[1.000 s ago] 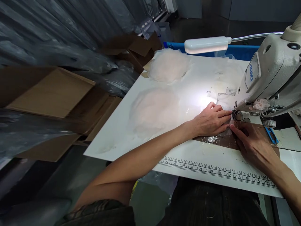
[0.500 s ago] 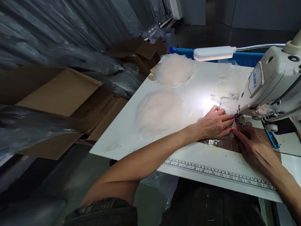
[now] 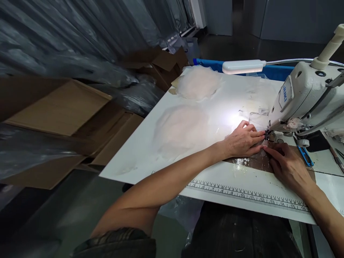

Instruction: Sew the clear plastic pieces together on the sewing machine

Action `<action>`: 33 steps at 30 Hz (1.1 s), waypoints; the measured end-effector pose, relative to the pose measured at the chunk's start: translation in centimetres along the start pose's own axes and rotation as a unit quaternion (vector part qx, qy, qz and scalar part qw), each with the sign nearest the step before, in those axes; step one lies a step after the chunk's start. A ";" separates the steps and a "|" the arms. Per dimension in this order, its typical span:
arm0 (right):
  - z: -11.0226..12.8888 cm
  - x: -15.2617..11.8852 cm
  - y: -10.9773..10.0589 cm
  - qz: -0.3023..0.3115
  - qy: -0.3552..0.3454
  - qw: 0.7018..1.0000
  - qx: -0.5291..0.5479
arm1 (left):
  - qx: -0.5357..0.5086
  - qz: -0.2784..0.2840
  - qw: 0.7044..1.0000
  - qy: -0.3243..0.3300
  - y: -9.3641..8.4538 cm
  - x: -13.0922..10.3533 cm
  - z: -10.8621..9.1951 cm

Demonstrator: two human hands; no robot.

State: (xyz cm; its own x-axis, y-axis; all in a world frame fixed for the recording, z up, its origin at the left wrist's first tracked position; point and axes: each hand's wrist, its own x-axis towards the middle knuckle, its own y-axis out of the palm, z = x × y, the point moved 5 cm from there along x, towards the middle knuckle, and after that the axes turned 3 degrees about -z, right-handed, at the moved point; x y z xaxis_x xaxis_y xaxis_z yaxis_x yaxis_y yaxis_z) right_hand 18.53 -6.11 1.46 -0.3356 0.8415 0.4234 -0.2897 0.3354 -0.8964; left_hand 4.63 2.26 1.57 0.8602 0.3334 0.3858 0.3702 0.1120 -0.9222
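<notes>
At the sewing machine's presser foot [image 3: 268, 135], my left hand [image 3: 242, 140] lies palm down, fingers stretched toward the needle area, pressing on a small piece of sheer pale fabric [image 3: 262, 152]. Thumb and forefinger of my right hand [image 3: 288, 165] are pinched together at the near edge of that fabric, close to my left fingertips. Much of the fabric is hidden under the fingers. Both hands are over a brown taped strip [image 3: 254, 164] on the white table. The white sewing machine head [image 3: 301, 93] stands just beyond my right hand.
Two piles of sheer pale pieces [image 3: 184, 129] [image 3: 199, 82] lie on the table's left side. A white lamp [image 3: 243, 67] hangs over the back. A blue cutter [image 3: 305, 156] lies right of the needle. A ruler scale [image 3: 249, 197] runs along the front edge; cardboard boxes [image 3: 59, 107] stand left.
The view has shifted slightly, so the machine appears a little further left and more of its right side shows. Both hands keep nearly the same place at the presser foot.
</notes>
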 end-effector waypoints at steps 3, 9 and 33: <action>-0.1 0.0 0.0 -0.004 0.001 1.000 -0.001 | -0.026 0.000 0.999 -0.022 0.1 0.0 0.2; 0.0 0.1 -0.1 -0.006 0.004 1.000 -0.006 | -0.055 0.009 0.998 -0.037 0.2 -0.1 0.4; 0.0 0.2 -0.1 0.046 0.051 0.997 -0.022 | -0.018 -0.004 0.987 0.163 -0.6 -0.6 -1.5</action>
State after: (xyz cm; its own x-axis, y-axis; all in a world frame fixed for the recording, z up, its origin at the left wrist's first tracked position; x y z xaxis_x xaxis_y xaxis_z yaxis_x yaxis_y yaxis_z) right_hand 18.47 -6.01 1.62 -0.2650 0.9077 0.3255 -0.2216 0.2712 -0.9367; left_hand 4.42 0.61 1.88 0.9223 0.0138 0.3862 0.3840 0.0789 -0.9199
